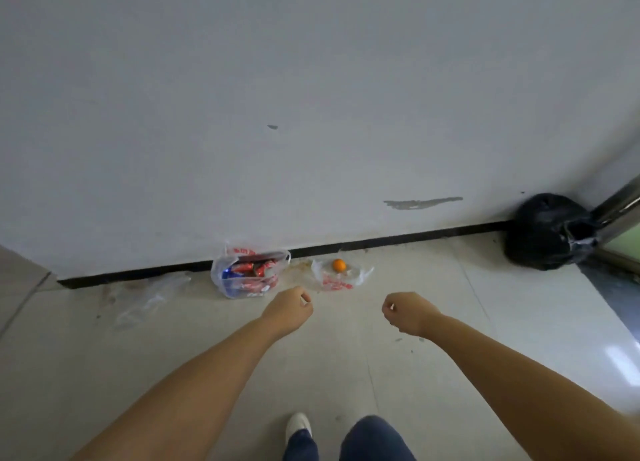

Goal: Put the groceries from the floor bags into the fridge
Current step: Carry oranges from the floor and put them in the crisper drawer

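Two bags by the wall, both hands empty, fridge out of view.

Left hand and right hand reach forward with fingers loosely curled, holding nothing. The can bag stands at the skirting; just beside it the flat bag holds one orange. Looks like the fetching step: next, stoop and grip a bag or the orange.

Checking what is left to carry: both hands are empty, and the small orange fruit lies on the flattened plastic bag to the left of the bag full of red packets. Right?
Nearly. The head view shows the small orange fruit on the flattened plastic bag to the right of the bag full of red packets, not left. The left hand and right hand are empty.
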